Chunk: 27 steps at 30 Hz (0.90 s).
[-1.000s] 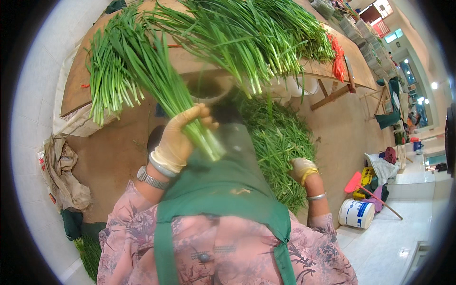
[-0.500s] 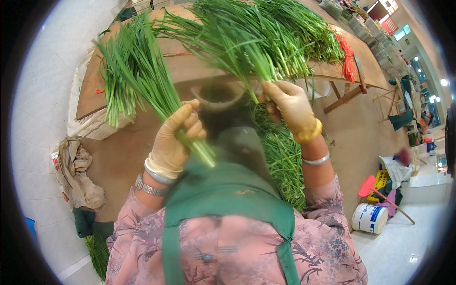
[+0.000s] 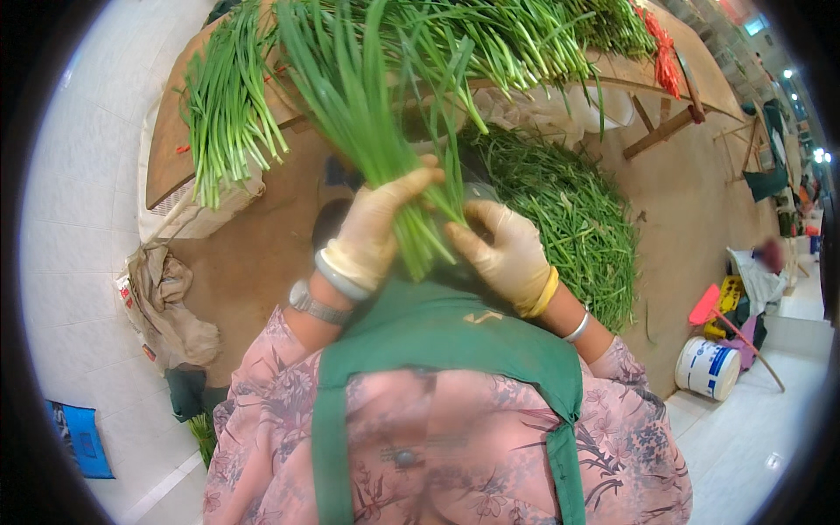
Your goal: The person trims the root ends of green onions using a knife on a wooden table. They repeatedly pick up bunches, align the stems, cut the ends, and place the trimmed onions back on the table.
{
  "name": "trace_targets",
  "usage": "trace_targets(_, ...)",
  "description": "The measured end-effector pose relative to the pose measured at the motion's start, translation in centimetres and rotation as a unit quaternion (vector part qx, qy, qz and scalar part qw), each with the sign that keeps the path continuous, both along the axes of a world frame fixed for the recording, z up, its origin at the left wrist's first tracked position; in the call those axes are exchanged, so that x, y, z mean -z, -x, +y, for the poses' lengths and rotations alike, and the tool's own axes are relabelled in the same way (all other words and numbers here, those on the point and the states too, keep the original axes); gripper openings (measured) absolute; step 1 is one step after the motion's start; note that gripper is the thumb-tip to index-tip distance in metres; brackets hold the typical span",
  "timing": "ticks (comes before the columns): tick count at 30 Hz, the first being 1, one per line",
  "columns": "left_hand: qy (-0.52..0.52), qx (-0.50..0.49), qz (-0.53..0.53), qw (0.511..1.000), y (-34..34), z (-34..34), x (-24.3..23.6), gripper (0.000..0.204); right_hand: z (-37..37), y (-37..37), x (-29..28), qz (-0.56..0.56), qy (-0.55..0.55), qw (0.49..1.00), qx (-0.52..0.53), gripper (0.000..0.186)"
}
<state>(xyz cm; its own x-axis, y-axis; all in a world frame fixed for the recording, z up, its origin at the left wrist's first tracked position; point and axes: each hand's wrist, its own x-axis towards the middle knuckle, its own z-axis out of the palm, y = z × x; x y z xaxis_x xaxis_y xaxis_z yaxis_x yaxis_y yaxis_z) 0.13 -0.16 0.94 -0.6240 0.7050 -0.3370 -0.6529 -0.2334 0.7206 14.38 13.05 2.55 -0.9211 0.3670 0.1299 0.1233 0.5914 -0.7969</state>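
Note:
Gloved in pale rubber, my left hand point(image 3: 374, 223) grips a bunch of long green leafy stalks with white-green ends point(image 3: 367, 105), slightly blurred, above my green apron point(image 3: 437, 337). Just to the right, my right hand point(image 3: 500, 249) has finger and thumb closed on a few thinner stalks point(image 3: 452, 175), beside the lower ends of the held bunch. More stalks lie heaped along the wooden table point(image 3: 188, 114), at the left point(image 3: 227, 131) and across the back point(image 3: 499, 48). A large pile of green leaves point(image 3: 577, 236) lies below, to the right of my hands.
Red ties point(image 3: 665, 61) hang near the table's right end. A white crate point(image 3: 175, 223) and crumpled sacks point(image 3: 179, 311) are at the left. A white bucket point(image 3: 707, 367), red long-handled tool point(image 3: 704, 304) and bags stand at the right. A blue bag point(image 3: 79, 437) lies lower left.
My right hand rose from beside the leaf pile to the table's stalks, then came down to my left hand with a few stalks. The bunch in my left hand now stands more upright.

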Motion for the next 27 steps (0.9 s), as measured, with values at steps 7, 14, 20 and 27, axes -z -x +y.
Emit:
trace_targets(7, -0.051, -0.010, -0.012, 0.999, -0.3, -0.2, 0.6, 0.034, 0.2, 1.4, 1.0, -0.029, 0.508, 0.861, 0.027, 0.032)
trace_targets(14, -0.072, 0.002, -0.048, 0.996, -0.4, -0.2, 0.8, 0.032, 1.8, -0.5, 1.3, 0.033, 0.649, 0.760, -0.009, 0.032)
trace_targets(20, -0.050, -0.022, -0.045, 0.997, -0.9, 0.6, 0.8, 0.030, 5.3, -6.8, 2.6, 0.067, 0.584, 0.808, 0.045, 0.028)
trace_targets(27, -0.071, -0.016, -0.056, 0.996, 0.2, 0.1, 1.0, 0.030, 13.9, -14.5, 7.1, -0.349, 0.079, 0.921, 0.154, 0.027)
